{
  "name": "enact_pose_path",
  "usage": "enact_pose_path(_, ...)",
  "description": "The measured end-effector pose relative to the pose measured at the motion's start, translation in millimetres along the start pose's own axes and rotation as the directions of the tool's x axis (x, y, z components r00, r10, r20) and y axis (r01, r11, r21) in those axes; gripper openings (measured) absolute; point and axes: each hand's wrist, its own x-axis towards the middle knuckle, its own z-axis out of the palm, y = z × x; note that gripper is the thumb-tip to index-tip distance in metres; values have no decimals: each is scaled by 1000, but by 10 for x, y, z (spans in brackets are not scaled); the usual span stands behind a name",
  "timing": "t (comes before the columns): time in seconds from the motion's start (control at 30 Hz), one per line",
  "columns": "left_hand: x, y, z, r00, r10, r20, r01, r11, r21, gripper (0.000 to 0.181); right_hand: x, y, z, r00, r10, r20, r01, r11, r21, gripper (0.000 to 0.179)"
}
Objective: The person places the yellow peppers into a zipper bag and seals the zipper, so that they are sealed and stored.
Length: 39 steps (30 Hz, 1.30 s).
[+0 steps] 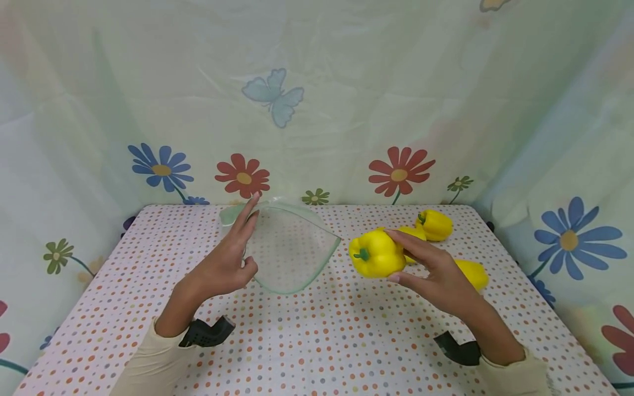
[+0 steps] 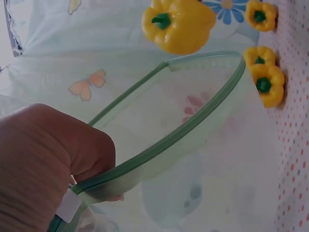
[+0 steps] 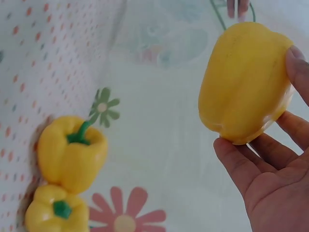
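Observation:
My left hand (image 1: 223, 267) grips the edge of a see-through bag (image 1: 292, 250) with a green zipper rim (image 2: 193, 124). In the left wrist view the bag's mouth gapes wide, and the fingers curl at its near corner by a white tab (image 2: 69, 205). To the right of the bag, my right hand (image 1: 441, 278) holds a yellow bell pepper (image 1: 375, 254) between thumb and fingertips. Its green stem (image 1: 362, 254) points toward the bag. The right wrist view shows the pepper's smooth side (image 3: 246, 82), with fingers beneath and the thumb on its side.
Behind and beside the right hand, more yellow peppers lie on the table: one at the back (image 1: 436, 224), one partly hidden by the held pepper (image 1: 413, 234), one partly behind the hand (image 1: 473, 274). A dotted cloth (image 1: 317, 346) covers the table; flowered curtains (image 1: 337, 110) surround it.

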Motion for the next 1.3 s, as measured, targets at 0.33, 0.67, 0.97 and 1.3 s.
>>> enact_pose_path(0.33,-12,11,16,1000,11,-6,-11,1000,-13,93,178,-267,109,988,-143,53,135,982,131,80)
enact_pose_path(0.67,-14,26,45,1000,-3,28,2,1000,17,88,357,-371,363,966,-200,162,171,969,178,73)
enact_pose_path(0.97,-16,40,73,999,-14,46,13,1000,27,88,480,-377,625,962,-182,202,142,970,198,69)
enact_pose_path(1.3,-11,46,97,998,-3,56,2,1000,7,88,573,-421,734,964,-155,217,173,983,-66,73)
